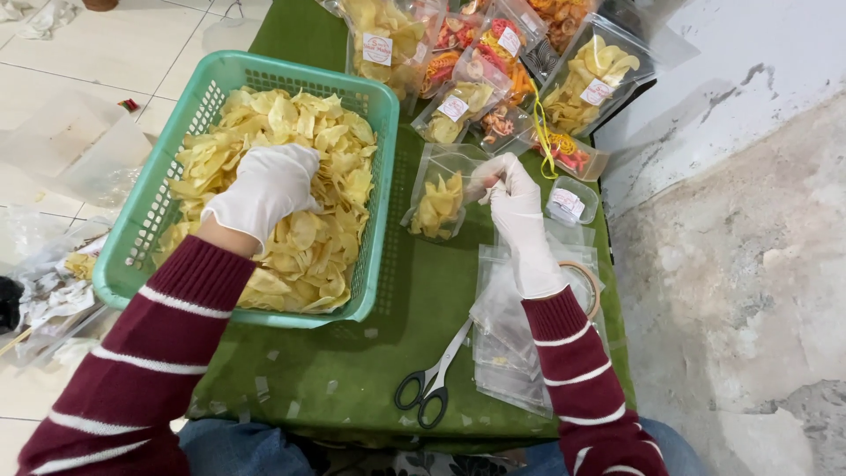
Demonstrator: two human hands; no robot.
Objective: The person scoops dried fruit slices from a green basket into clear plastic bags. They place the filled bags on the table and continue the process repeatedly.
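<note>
Clear bag (438, 198) sits part-filled with yellow chips on the green cloth (414, 308), just right of the teal basket (141, 229); right hand (515, 207), gloved, pinches its open top edge. Left hand (269, 187), gloved, is curled down into the chips (300, 238) in the basket, apparently grabbing; what it holds can't be told. Done: many sealed bags (493, 62) stacked at the far end. Left: basket nearly full, empty bags (507, 335) piled by the scissors (432, 379).
</note>
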